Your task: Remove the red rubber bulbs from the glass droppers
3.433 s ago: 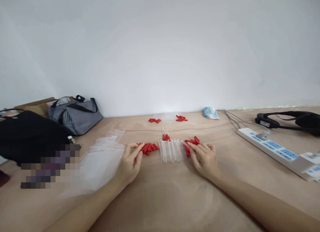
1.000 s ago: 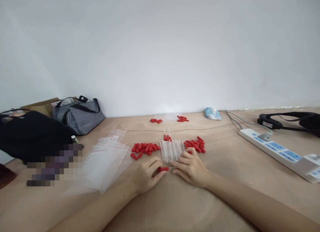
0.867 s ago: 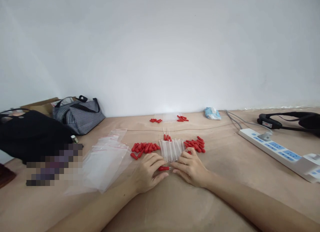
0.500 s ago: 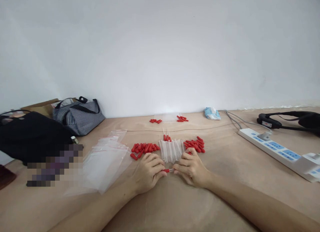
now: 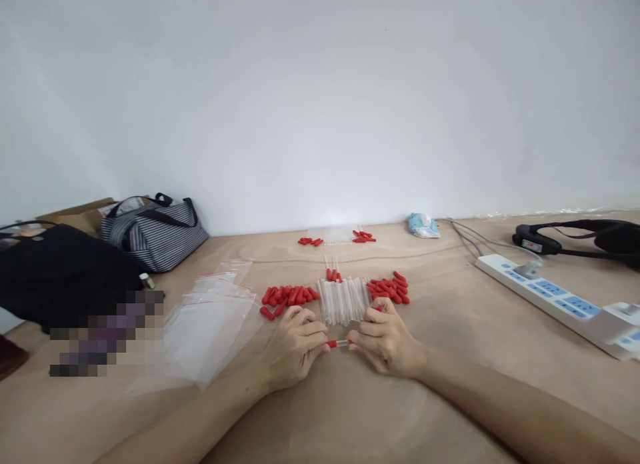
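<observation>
Between the fingers of my left hand (image 5: 296,349) a red rubber dropper bulb (image 5: 332,344) is pinched. My right hand (image 5: 389,343) grips a clear dropper tube (image 5: 342,343), whose end meets the bulb; most of it is hidden by the fingers. Just beyond the hands lies a row of clear tubes (image 5: 344,303). Red bulbs are heaped on its left (image 5: 290,295) and its right (image 5: 391,289), the right heap close to my right fingertips. Behind the row lie several droppers (image 5: 333,275), red bulbs fitted on thin tubes.
Clear zip bags (image 5: 210,324) lie to the left, near a black bag (image 5: 75,271) and a striped bag (image 5: 155,234). More bulbs (image 5: 311,242) and tubes lie near the wall. On the right are a power strip (image 5: 540,291), a headset (image 5: 540,239) and a blue tissue pack (image 5: 423,225).
Less of the red bulb and slightly more clear tube show between my fingers. Both hands otherwise keep almost the same place and grip.
</observation>
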A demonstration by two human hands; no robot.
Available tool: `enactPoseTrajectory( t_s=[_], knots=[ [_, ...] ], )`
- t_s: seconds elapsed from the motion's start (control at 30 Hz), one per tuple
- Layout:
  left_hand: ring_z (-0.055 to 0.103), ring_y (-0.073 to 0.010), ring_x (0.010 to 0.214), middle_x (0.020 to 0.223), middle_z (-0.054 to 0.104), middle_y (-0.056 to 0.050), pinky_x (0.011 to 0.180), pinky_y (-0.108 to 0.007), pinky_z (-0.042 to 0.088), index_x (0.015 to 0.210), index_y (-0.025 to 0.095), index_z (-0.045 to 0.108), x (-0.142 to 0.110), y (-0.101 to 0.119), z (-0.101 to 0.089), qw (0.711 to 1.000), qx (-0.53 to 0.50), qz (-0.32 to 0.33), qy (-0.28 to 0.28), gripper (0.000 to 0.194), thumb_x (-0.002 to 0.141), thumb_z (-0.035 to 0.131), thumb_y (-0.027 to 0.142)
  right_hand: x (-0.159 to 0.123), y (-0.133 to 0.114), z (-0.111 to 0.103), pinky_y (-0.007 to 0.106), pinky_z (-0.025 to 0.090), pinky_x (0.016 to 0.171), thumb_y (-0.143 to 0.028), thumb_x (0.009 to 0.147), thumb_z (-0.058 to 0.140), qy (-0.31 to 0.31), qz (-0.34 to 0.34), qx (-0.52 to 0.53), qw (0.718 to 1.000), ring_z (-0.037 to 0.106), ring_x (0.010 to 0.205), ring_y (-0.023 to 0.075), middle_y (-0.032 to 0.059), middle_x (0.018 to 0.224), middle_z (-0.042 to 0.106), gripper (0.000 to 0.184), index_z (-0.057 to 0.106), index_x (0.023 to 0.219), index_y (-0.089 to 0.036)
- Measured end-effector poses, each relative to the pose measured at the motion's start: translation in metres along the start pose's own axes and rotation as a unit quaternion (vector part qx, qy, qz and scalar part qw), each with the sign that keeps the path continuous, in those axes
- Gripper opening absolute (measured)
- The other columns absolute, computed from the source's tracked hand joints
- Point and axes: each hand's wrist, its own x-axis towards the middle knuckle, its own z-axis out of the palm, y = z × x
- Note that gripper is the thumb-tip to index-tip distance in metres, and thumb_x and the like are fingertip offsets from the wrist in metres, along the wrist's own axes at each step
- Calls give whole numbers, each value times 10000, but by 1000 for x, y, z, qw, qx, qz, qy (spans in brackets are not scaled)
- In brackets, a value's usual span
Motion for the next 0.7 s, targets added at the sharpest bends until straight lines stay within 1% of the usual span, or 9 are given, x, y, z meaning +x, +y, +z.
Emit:
enactPoseTrajectory(
  t_s=[0.13, 0.2, 0.3, 0.4, 0.47, 0.53, 0.6, 0.7],
  knots=[
    [465, -133, 684, 720, 628, 9, 670, -304, 323, 635, 166, 530, -3, -2, -1, 1000, -10, 1, 6, 247, 852, 412, 184, -3, 1, -1, 316, 242, 691, -213, 815, 474, 1, 3, 14, 1000, 347, 591, 108, -25, 492, 466, 173, 598, 709, -159],
    [476, -134, 686, 722, 621, -4, 658, -295, 346, 665, 168, 540, -8, -5, -2, 1000, -20, -13, 15, 234, 853, 400, 172, -7, 2, -2, 314, 250, 688, -220, 820, 460, 5, 21, 20, 1000, 355, 589, 110, -20, 500, 468, 189, 606, 719, -158],
    [499, -131, 697, 751, 595, -32, 660, -272, 399, 731, 169, 555, -15, -12, -1, 996, -48, -65, 42, 220, 861, 377, 172, -12, 7, -4, 308, 258, 677, -230, 829, 444, 27, 84, 7, 996, 374, 586, 113, -13, 520, 487, 198, 629, 794, -169],
    [521, -127, 747, 809, 549, -43, 675, -245, 442, 839, 175, 571, -18, -19, 0, 988, -60, -104, 100, 189, 863, 384, 184, -14, 16, -2, 303, 257, 676, -238, 831, 449, 54, 160, -35, 985, 415, 594, 116, -11, 550, 524, 201, 639, 881, -194],
    [522, -134, 784, 843, 519, -49, 693, -248, 454, 920, 176, 576, -15, -24, -1, 979, -33, -129, 153, 190, 854, 399, 188, -12, 24, 1, 301, 258, 683, -221, 836, 422, 60, 214, -70, 972, 461, 631, 122, 2, 610, 563, 232, 630, 935, -194],
    [520, -146, 801, 859, 501, -54, 713, -268, 460, 965, 173, 583, -13, -32, -6, 965, 11, -174, 194, 217, 842, 406, 202, -11, 31, 5, 301, 258, 696, -194, 836, 388, 55, 260, -97, 959, 501, 693, 135, 20, 687, 600, 268, 612, 982, -187],
    [525, -151, 779, 845, 501, -52, 701, -278, 468, 979, 170, 588, -12, -42, -12, 950, 40, -231, 207, 242, 832, 405, 229, -9, 38, 7, 307, 251, 711, -187, 824, 392, 44, 294, -114, 948, 518, 729, 148, 23, 711, 623, 258, 611, 961, -189],
    [529, -139, 673, 779, 522, -33, 639, -269, 478, 1003, 158, 568, -15, -58, -19, 933, 51, -293, 203, 270, 812, 418, 278, -8, 43, 10, 318, 227, 721, -200, 798, 442, 35, 324, -129, 937, 520, 709, 155, 7, 666, 641, 179, 621, 795, -198]
  ],
)
